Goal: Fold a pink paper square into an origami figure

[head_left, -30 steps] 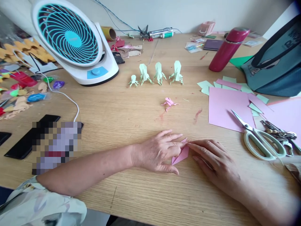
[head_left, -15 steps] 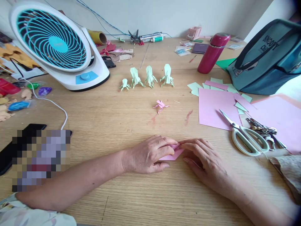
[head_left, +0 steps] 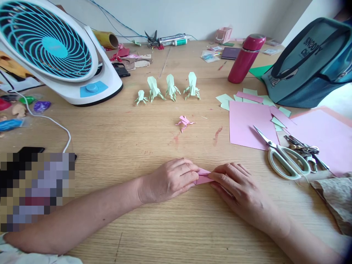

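Observation:
A small piece of folded pink paper (head_left: 204, 176) lies between my hands near the middle of the wooden table. My left hand (head_left: 172, 179) pinches its left end, thumb below and fingers on top. At the right end, my right hand (head_left: 238, 187) has its fingertips closed on the tip of the paper. A dark slit runs along the fold in the paper's middle; both ends are hidden under my fingers. Beyond my hands stands a small pink origami figure (head_left: 184, 123) with thin legs. Several pale green origami figures (head_left: 171, 88) stand in a row behind it.
To the right lie scissors (head_left: 286, 157), a bunch of keys (head_left: 306, 152), a pink paper square (head_left: 250, 124) and green and pink scraps. Farther back are a red flask (head_left: 246, 60) and a teal bag (head_left: 308, 66). A white fan (head_left: 101, 79) stands at the left, its cable trailing forward.
My left hand has drawn back to the left end of the folded paper, its thumb now tucked in. My right fingers have closed onto the right tip. The view has shifted slightly.

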Available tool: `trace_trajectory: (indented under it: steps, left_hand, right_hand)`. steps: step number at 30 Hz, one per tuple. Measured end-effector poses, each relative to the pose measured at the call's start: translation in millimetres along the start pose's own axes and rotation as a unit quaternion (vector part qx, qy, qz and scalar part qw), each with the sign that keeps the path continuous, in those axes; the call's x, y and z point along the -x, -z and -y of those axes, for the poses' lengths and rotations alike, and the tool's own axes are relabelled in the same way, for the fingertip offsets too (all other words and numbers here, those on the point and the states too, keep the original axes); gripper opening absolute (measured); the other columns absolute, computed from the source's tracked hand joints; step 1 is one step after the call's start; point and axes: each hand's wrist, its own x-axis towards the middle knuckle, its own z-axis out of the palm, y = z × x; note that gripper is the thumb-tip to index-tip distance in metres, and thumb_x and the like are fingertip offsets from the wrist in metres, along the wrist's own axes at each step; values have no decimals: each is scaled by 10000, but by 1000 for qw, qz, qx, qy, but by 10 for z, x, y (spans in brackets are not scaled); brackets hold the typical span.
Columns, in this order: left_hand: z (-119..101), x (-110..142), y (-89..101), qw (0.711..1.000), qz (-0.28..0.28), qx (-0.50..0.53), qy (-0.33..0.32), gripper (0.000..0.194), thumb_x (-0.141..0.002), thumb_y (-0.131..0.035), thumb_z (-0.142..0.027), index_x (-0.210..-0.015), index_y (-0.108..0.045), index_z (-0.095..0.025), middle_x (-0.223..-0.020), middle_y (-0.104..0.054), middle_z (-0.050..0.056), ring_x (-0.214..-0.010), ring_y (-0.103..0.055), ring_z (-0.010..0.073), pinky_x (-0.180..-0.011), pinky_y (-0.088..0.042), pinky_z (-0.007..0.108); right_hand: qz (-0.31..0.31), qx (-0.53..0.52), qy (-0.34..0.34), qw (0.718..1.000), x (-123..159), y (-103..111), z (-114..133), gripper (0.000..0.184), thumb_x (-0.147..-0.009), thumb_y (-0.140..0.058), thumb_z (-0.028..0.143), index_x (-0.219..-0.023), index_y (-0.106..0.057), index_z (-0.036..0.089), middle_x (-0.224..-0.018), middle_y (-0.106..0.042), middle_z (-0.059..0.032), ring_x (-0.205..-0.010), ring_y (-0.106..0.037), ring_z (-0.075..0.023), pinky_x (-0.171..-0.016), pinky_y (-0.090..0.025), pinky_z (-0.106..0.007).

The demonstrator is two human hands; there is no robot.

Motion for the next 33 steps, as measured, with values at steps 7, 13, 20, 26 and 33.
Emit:
trace_trajectory:
  steps: [7,13,20,26,33]
  left_hand:
    - [-44,-40,-18,998,-46,-29,-11,154,-928,-650,-126,-1080,-673,-111,-1024,-772,82,-985,-716,167,-895,-613,296]
    - [-58,-15,-34,997,-68,-47,-2,111,-916,-665,-131,-1025,-689,-121,-967,-780,67,-941,-734,170,-884,-617,294]
    - [-77,-15,-34,998,-53,-42,-8,111,-942,-619,-121,-1030,-685,-135,-1009,-778,55,-972,-722,154,-911,-593,274]
    - [-101,-28,-34,998,-13,-54,-8,140,-956,-590,-135,-1052,-691,-135,-1071,-765,67,-1017,-699,163,-917,-580,280]
    - [-100,-27,-8,996,-16,-88,-30,156,-992,-560,-177,-1019,-712,-150,-1120,-765,48,-1041,-700,173,-875,-584,293]
  right_hand:
    - [-27,57,42,997,-36,40,91,326,-962,-538,86,-1250,-649,192,-1045,-707,-109,-883,-605,-225,-753,-462,-374]
    - [-45,67,49,996,-80,-15,141,187,-945,-573,81,-1054,-699,165,-897,-707,-79,-777,-582,-195,-696,-421,-347]
    - [-47,72,51,995,-83,-54,148,178,-945,-546,53,-885,-675,159,-844,-678,-72,-722,-525,-183,-670,-375,-331]
    - [-42,77,56,995,-61,-86,164,211,-957,-521,66,-823,-652,162,-809,-646,-77,-703,-500,-187,-670,-377,-333]
    - [-44,35,34,998,-66,-55,202,176,-978,-530,87,-1061,-674,144,-922,-678,-104,-790,-596,-192,-701,-468,-330]
